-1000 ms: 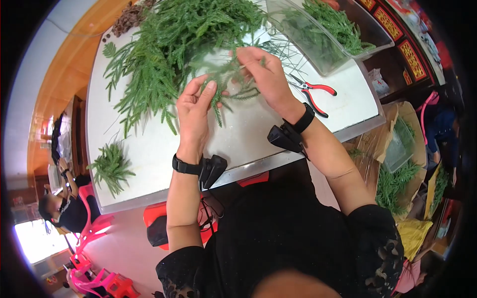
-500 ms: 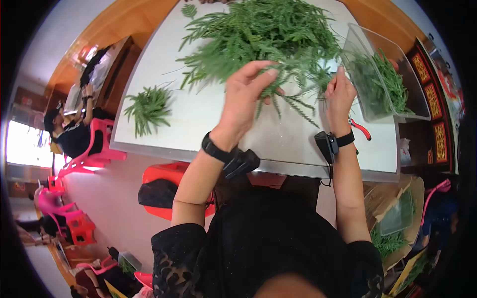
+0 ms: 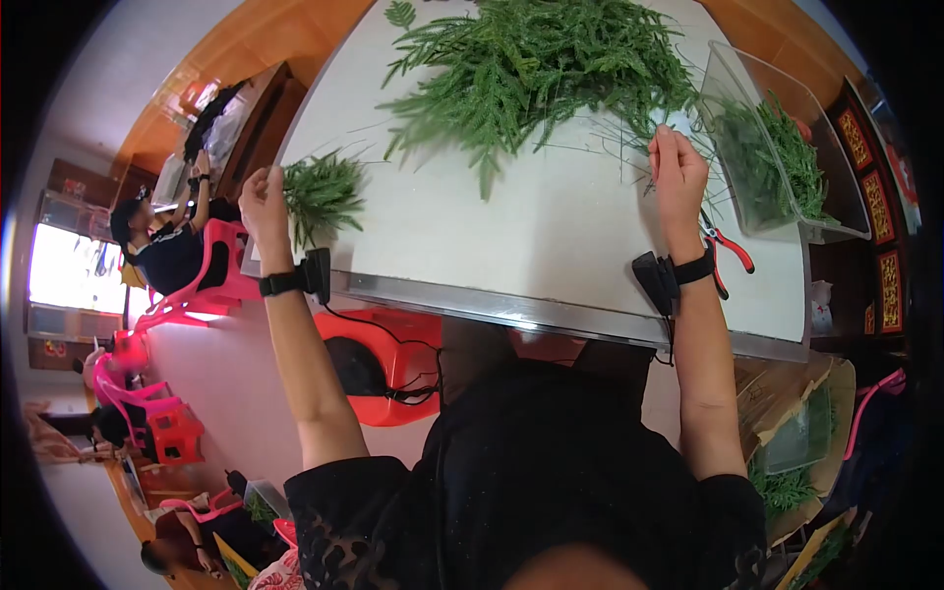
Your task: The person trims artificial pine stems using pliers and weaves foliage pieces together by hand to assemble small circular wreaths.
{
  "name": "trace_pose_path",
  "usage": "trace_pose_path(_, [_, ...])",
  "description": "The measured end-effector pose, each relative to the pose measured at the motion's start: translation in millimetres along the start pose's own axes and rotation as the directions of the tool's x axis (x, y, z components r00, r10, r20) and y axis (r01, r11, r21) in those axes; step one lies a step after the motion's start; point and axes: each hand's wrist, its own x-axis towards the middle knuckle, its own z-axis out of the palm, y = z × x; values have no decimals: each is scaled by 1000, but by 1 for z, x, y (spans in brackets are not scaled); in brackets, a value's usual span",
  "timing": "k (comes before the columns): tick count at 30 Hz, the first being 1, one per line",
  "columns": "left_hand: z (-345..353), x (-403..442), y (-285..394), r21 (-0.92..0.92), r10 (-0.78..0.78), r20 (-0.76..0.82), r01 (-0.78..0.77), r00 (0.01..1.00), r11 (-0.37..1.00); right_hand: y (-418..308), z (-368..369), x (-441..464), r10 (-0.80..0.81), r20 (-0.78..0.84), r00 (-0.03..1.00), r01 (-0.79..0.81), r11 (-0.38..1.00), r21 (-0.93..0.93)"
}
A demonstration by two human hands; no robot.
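My left hand [image 3: 264, 211] is at the table's left side, its fingers curled inward against the edge of a small pile of green leafy sprigs [image 3: 326, 192]. Whatever lies between these fingertips is hidden. On the right, my right hand [image 3: 678, 182] is closed in a pinch above the tabletop, beside thin bare stems [image 3: 619, 138]; I cannot make out what it grips. A large heap of feathery green sprigs [image 3: 551, 69] spreads over the far part of the white table [image 3: 433, 231]. Red-handled pliers [image 3: 730, 251] lie just right of my right wrist.
A clear plastic bin [image 3: 752, 211] with green sprigs stands at the table's right edge. Below it is a cardboard box [image 3: 836, 393] holding more greenery. A red stool [image 3: 393, 383] is under the front edge. Other people sit at left, one on a pink chair [image 3: 224, 261].
My left hand has moved from the big heap to the small pile at left. My right hand stays pinched near the stems. The view has shifted slightly.
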Motion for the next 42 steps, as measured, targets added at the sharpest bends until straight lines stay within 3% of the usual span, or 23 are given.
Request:
trace_pose_path(1, [1, 0, 2, 205, 72, -29, -65, 997, 977, -1, 0, 1, -2, -6, 1000, 2, 1000, 0])
trace_pose_path(2, [3, -3, 2, 203, 74, -24, -68, 997, 977, -1, 0, 1, 13, -9, 1000, -13, 1000, 2])
trace_pose_path(5, [13, -31, 25, 431, 245, 244, -331, 938, 839, -2, -1, 0, 44, -11, 999, -44, 999, -4])
trace_pose_path(6, [17, -30, 21, 425, 247, 246, -334, 937, 841, -2, 0, -1, 38, -1, 999, -39, 999, -23])
trace_pose_path(10, [40, -10, -2, 478, 225, 365, -389, 903, 788, -2, 1, -2, 4, -3, 1000, -4, 998, -63])
trace_pose_path(13, [42, 9, 0, 502, -54, 531, -263, 846, 824, -2, 1, -3, -21, -32, 999, 19, 997, -74])
trace_pose_path(17, [34, 2, 23, 443, 4, 557, -302, 830, 844, -5, -4, -2, -39, -65, 997, 31, 991, -131])
trace_pose_path(19, [31, -7, 38, 563, 95, 439, -356, 894, 746, -9, -3, -3, -44, -40, 998, 38, 992, -122])
trace_pose_path(24, [37, -27, 76, 662, 295, 293, -416, 909, 623, -9, -1, -6, -37, -4, 999, 37, 993, -109])
trace_pose_path(26, [41, -43, 112, 231, 388, 252, -445, 886, 865, -8, -1, -6, -38, -14, 999, 37, 995, -92])
trace_pose_path(27, [44, -56, 130, -13, 420, 214, -428, 882, 904, -7, -1, -6, -40, -12, 999, 39, 996, -76])
trace_pose_path(28, [53, -73, 148, -216, 360, 257, -310, 897, 926, -5, 0, -6, -44, -5, 999, 44, 997, -61])
trace_pose_path(30, [65, -112, 190, -502, 295, 414, -54, 861, 863, 0, 2, -4, -59, -12, 998, 58, 997, -54])
trace_pose_path(33, [72, -154, 253, -706, 370, 664, 380, 650, 598, 4, -4, -2, -71, -23, 997, 69, 994, -86])
trace_pose_path(35, [65, -158, 289, -816, 613, 577, 356, 539, 455, 6, -3, 0, -86, -32, 996, 85, 996, -23])
trace_pose_path(36, [62, -159, 311, -846, 641, 502, 173, 581, 505, 9, -3, -1, -91, -43, 995, 91, 996, 14])
trace_pose_path(37, [57, -158, 330, -888, 680, 447, 198, 581, 415, 7, -5, -2, -74, -36, 997, 74, 997, -6])
trace_pose_path(39, [66, -127, 346, -994, 977, 105, 57, 184, 96, -8, -6, -3, -99, -16, 995, 98, 994, -45])
trace_pose_path(42, [68, -122, 341, -992, 967, 116, 71, 227, 103, -9, -4, -7, -137, -5, 991, 136, 986, -94])
